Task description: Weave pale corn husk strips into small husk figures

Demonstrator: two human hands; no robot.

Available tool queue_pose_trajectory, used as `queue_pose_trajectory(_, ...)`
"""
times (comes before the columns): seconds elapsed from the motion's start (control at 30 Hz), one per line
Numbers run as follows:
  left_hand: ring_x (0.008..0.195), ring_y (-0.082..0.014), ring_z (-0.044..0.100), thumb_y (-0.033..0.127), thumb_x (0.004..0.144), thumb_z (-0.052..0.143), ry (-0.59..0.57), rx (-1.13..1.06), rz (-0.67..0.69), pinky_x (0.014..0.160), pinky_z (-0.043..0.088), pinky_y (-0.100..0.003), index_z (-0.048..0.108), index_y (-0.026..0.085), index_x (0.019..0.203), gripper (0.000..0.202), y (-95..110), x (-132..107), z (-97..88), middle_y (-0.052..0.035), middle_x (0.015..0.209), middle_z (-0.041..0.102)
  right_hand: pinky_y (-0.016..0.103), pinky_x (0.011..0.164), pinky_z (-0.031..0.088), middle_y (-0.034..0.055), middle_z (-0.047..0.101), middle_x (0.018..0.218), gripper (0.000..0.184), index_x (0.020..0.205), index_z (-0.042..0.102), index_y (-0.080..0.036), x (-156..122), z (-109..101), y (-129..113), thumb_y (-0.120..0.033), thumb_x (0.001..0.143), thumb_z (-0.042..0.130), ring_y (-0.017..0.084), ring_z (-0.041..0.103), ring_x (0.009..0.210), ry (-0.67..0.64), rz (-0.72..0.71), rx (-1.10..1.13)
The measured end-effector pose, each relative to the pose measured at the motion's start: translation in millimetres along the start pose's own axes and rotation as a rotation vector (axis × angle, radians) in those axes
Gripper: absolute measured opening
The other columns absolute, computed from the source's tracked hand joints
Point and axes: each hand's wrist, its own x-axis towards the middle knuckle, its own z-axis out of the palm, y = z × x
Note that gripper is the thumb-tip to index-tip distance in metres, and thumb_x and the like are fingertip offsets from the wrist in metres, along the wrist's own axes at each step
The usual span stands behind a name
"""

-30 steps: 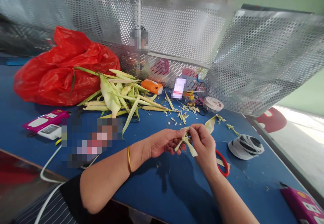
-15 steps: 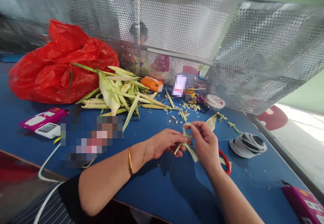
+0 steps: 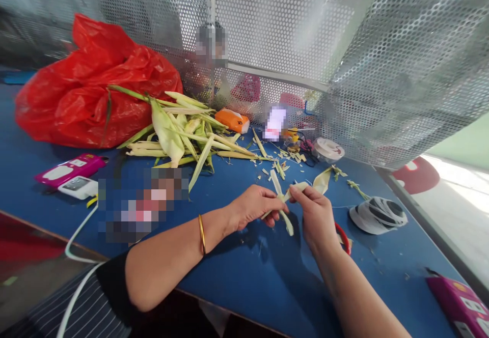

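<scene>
Pale corn husk strips point(image 3: 282, 190) cross each other between my two hands, just above the blue table. My left hand point(image 3: 256, 208), with a gold bangle at the wrist, pinches the crossing from the left. One strip points up and another hangs down from its fingertips. My right hand point(image 3: 316, 216) pinches the end of a strip that runs to the right. Beneath the right wrist, a red-handled tool point(image 3: 345, 238) lies partly hidden. A spool of white thread point(image 3: 378, 216) stands to the right of that hand, with a thin thread leading from it toward the hands.
A heap of green and pale corn husks point(image 3: 168, 139) lies by a red plastic bag point(image 3: 95, 93). Behind are an orange tissue pack point(image 3: 232, 120), a white tape roll point(image 3: 328, 149) and a perforated metal screen point(image 3: 282, 27). Husk scraps, purple packs and a white cable surround the work area.
The folded-over strip is now opened out into a cross shape, one end upward and one held to the right. The camera view has shifted slightly.
</scene>
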Motion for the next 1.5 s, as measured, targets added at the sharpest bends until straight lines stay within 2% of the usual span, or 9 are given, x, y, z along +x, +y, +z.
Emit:
queue_pose_trajectory(0.17, 0.049, -0.0091, 0.055, 0.029, 0.070, 0.074, 0.038, -0.059, -0.011, 0.056, 0.043, -0.024, 0.070, 0.012, 0.070, 0.017, 2.4, 0.7, -0.5, -0.0003, 0.059, 0.063, 0.029, 0.067, 0.042, 0.0006, 0.063, 0.069, 0.031, 0.072, 0.065, -0.018, 3.1, -2.5, 0.1, -0.049, 0.075, 0.069, 0.017, 0.055, 0.068, 0.023, -0.066, -0.146)
queue_pose_trajectory(0.3, 0.066, -0.0126, 0.063, 0.035, 0.067, 0.081, 0.097, -0.241, 0.010, 0.069, 0.048, -0.027, 0.074, 0.012, 0.085, 0.030, 3.9, 3.7, -7.8, -0.0048, 0.072, 0.070, 0.030, 0.072, 0.043, 0.0020, 0.066, 0.077, 0.022, 0.083, 0.066, -0.019, -9.1, -4.6, -10.7, -0.041, 0.085, 0.063, 0.018, 0.058, 0.074, 0.286, -0.501, -0.426)
queue_pose_trajectory(0.4, 0.079, -0.0146, 0.066, 0.034, 0.064, 0.083, 0.088, -0.335, 0.090, 0.080, 0.048, -0.028, 0.075, 0.013, 0.089, 0.033, 3.5, 6.1, -13.0, -0.0070, 0.083, 0.073, 0.029, 0.071, 0.041, -0.0002, 0.065, 0.068, 0.025, 0.073, 0.065, -0.021, -20.3, -1.7, -14.0, -0.037, 0.091, 0.058, 0.016, 0.058, 0.065, 0.128, -0.697, -0.628)
queue_pose_trajectory(0.53, 0.083, -0.0148, 0.065, 0.024, 0.063, 0.083, 0.095, -0.377, 0.167, 0.087, 0.048, -0.029, 0.076, 0.013, 0.083, 0.024, 1.6, 7.8, -11.7, -0.0077, 0.085, 0.073, 0.028, 0.065, 0.041, 0.0000, 0.071, 0.078, 0.022, 0.079, 0.068, -0.023, -23.9, 7.0, -5.4, -0.037, 0.092, 0.057, 0.016, 0.063, 0.065, -0.091, -0.591, -0.753)
queue_pose_trajectory(0.97, 0.074, -0.0151, 0.066, 0.021, 0.056, 0.088, 0.180, -0.467, 0.221, 0.087, 0.051, -0.033, 0.073, 0.011, 0.070, 0.023, 3.4, 7.0, -8.6, -0.0061, 0.076, 0.072, 0.028, 0.070, 0.041, 0.0020, 0.057, 0.077, 0.028, 0.063, 0.039, -0.023, -24.5, 12.3, -6.3, -0.023, 0.089, 0.046, 0.017, 0.056, 0.076, -0.238, -0.498, -0.602)
queue_pose_trajectory(1.23, 0.073, -0.0140, 0.065, 0.022, 0.066, 0.080, 0.160, -0.434, 0.218, 0.082, 0.050, -0.029, 0.072, 0.009, 0.075, 0.018, 2.5, 7.4, -11.8, -0.0061, 0.077, 0.070, 0.030, 0.071, 0.041, 0.0027, 0.058, 0.079, 0.023, 0.065, 0.042, -0.023, -27.9, 10.2, -7.4, -0.021, 0.088, 0.046, 0.019, 0.056, 0.077, -0.325, -0.595, -0.651)
queue_pose_trajectory(1.3, 0.072, -0.0134, 0.065, 0.020, 0.068, 0.077, 0.175, -0.440, 0.203, 0.079, 0.051, -0.028, 0.072, 0.009, 0.078, 0.015, 3.2, 7.3, -12.1, -0.0062, 0.077, 0.070, 0.029, 0.066, 0.040, 0.0009, 0.056, 0.073, 0.025, 0.067, 0.046, -0.023, -27.2, 7.0, -10.8, -0.026, 0.092, 0.048, 0.017, 0.054, 0.068, -0.268, -0.619, -0.704)
queue_pose_trajectory(1.43, 0.069, -0.0133, 0.065, 0.015, 0.071, 0.071, 0.167, -0.441, 0.133, 0.075, 0.052, -0.029, 0.071, 0.010, 0.086, 0.016, 6.5, 5.5, -13.1, -0.0048, 0.074, 0.068, 0.034, 0.074, 0.042, 0.0061, 0.063, 0.086, 0.023, 0.086, 0.058, -0.022, -16.2, -3.5, -13.0, -0.044, 0.091, 0.057, 0.023, 0.059, 0.083, 0.150, -0.697, -0.815)
queue_pose_trajectory(1.5, 0.066, -0.0138, 0.065, 0.014, 0.071, 0.069, 0.122, -0.429, 0.084, 0.071, 0.052, -0.029, 0.071, 0.011, 0.089, 0.018, 8.4, 3.8, -13.7, -0.0042, 0.074, 0.068, 0.034, 0.076, 0.043, 0.0069, 0.068, 0.093, 0.026, 0.098, 0.061, -0.021, -9.5, -7.3, -10.3, -0.046, 0.089, 0.059, 0.025, 0.062, 0.089, 0.105, -0.658, -0.821)
